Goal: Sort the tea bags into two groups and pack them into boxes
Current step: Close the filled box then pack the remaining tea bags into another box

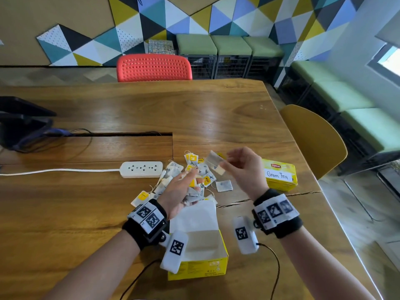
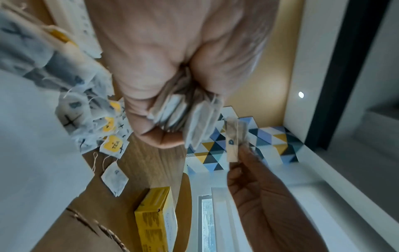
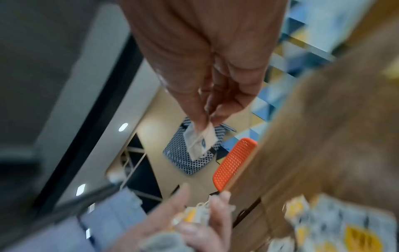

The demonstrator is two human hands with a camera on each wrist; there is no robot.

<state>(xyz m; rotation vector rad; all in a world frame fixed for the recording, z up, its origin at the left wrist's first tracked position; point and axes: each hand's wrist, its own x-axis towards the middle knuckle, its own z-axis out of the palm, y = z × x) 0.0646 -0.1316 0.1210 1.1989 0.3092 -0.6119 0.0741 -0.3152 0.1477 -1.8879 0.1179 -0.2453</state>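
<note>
A heap of white tea bags with yellow tags and dark pen marks lies mid-table. My left hand hovers palm-up over the heap and grips a stack of tea bags between thumb and fingers. My right hand, raised to the right of the heap, pinches a single tea bag by its edge; the same bag hangs below my fingertips in the right wrist view. An open yellow box stands near me, its white lid flap up. A shut yellow Lipton box labelled "Green Tea" lies behind my right hand.
A white power strip with its cord runs left of the heap. A dark device sits at the far left. A red chair and a yellow chair stand at the table's edges. One stray tea bag lies apart.
</note>
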